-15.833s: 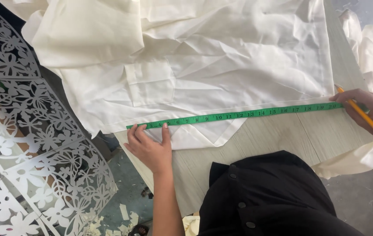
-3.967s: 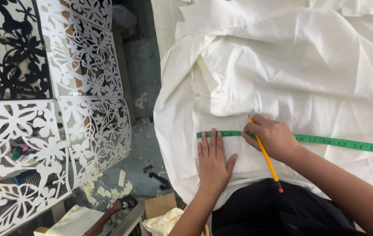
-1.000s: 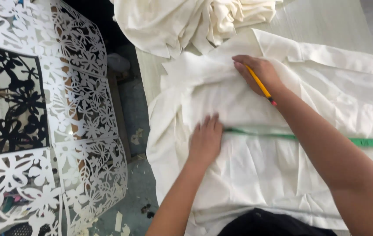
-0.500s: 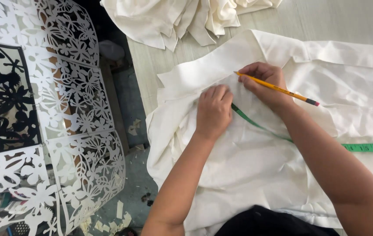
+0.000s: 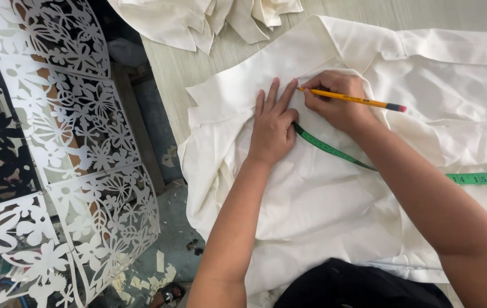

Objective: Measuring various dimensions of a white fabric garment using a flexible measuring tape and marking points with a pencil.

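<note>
Cream cloth [image 5: 335,199] lies spread over a pale wooden table [image 5: 198,63]. My left hand [image 5: 272,125] presses flat on the cloth, fingers apart, its edge over the end of a green tape measure [image 5: 335,151]. The tape runs from under that hand to the right, beneath my right forearm, and reappears at the right edge. My right hand [image 5: 340,102] is closed on a yellow pencil [image 5: 352,100] with a red eraser end, its tip touching the cloth just beside my left fingertips.
A second heap of cream cloth [image 5: 209,17] lies at the table's far edge. Left of the table stand white cut-out floral panels [image 5: 55,171]. Paper scraps litter the grey floor [image 5: 163,256] below. My dark garment [image 5: 357,285] shows at the bottom.
My left hand slid up the cloth to meet my right hand. The pencil swung round so its tip now rests on the cloth. The tape's end came up with them.
</note>
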